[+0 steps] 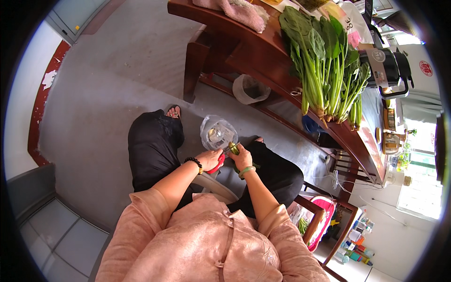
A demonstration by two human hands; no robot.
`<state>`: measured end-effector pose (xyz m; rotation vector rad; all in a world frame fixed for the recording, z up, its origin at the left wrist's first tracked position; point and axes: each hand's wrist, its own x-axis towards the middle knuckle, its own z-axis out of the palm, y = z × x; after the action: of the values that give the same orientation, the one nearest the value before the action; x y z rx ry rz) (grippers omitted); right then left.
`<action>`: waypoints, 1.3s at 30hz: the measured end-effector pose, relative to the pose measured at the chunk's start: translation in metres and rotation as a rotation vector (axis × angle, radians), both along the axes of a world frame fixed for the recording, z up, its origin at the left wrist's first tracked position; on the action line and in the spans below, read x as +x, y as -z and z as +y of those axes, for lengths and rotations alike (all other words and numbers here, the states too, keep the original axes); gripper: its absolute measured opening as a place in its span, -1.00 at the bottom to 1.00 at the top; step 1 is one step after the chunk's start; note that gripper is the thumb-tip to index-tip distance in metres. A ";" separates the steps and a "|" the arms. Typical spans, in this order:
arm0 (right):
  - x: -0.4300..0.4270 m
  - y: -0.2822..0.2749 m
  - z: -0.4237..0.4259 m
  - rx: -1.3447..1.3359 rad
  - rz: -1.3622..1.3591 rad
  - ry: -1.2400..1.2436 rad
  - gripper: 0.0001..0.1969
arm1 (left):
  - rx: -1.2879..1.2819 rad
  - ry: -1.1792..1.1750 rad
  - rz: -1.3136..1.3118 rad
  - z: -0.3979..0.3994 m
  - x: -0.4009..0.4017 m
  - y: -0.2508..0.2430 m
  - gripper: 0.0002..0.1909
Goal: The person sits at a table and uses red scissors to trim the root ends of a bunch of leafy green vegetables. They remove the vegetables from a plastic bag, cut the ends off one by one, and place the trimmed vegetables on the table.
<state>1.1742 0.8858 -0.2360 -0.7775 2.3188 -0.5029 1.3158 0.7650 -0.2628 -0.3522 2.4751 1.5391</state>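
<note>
My left hand [209, 159] is shut on a pair of red-handled scissors [218, 164]. Their blades reach across to a leafy green stalk [234, 149] that my right hand [242, 158] grips by its stem end. Both hands are close together over my lap, partly hiding the stalk and its leaves. Whether the blades are closed on it is too small to tell. Just beyond the hands, a clear plastic bag [219, 131] stands open between my feet with some pale scraps inside.
To the right, a wooden table [366, 148] bears a pile of leafy greens [326, 67], a pink cloth [245, 12] and a black kettle [384, 70]. A lined waste bin [248, 90] stands beneath it. A pink-rimmed basket [322, 218] sits by my right side. Grey floor [95, 116] spreads left.
</note>
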 end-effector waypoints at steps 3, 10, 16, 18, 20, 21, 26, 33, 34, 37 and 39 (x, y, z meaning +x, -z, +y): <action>-0.002 0.015 0.003 -0.034 -0.029 -0.024 -0.57 | 0.010 0.015 -0.027 0.003 -0.002 0.011 -0.60; -0.010 0.050 0.002 0.107 -0.138 -0.160 -0.56 | 0.318 -0.101 -0.250 0.000 -0.011 0.021 -0.78; -0.015 0.078 -0.015 0.210 -0.139 -0.235 -0.58 | 0.538 -0.126 -0.353 -0.009 -0.014 0.048 -0.84; -0.015 0.084 -0.017 0.219 -0.132 -0.242 -0.57 | 0.487 -0.061 -0.300 -0.012 -0.015 0.051 -0.84; -0.016 0.088 -0.016 0.248 -0.128 -0.254 -0.57 | 0.557 -0.132 -0.417 -0.011 -0.019 0.050 -0.83; -0.017 0.091 -0.015 0.263 -0.126 -0.264 -0.57 | 0.530 -0.112 -0.374 -0.010 -0.019 0.054 -0.83; -0.025 0.107 -0.005 0.332 -0.143 -0.261 -0.57 | 0.598 -0.118 -0.441 -0.002 -0.027 0.070 -0.81; -0.028 0.102 -0.007 0.398 -0.124 -0.295 -0.57 | 0.677 -0.326 -0.591 0.004 -0.038 0.062 -0.83; -0.029 0.102 -0.007 0.403 -0.114 -0.295 -0.58 | 0.711 -0.330 -0.616 0.000 -0.039 0.051 -0.83; -0.029 0.097 -0.010 0.418 -0.101 -0.302 -0.60 | 0.845 -0.397 -0.593 0.006 -0.038 0.069 -0.82; -0.033 0.093 -0.013 0.428 -0.111 -0.307 -0.60 | 0.894 -0.436 -0.624 0.008 -0.041 0.068 -0.82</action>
<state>1.1410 0.8731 -0.3286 -0.8445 2.0496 0.0843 1.2752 0.7728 -0.3311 -1.0269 1.1381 2.0801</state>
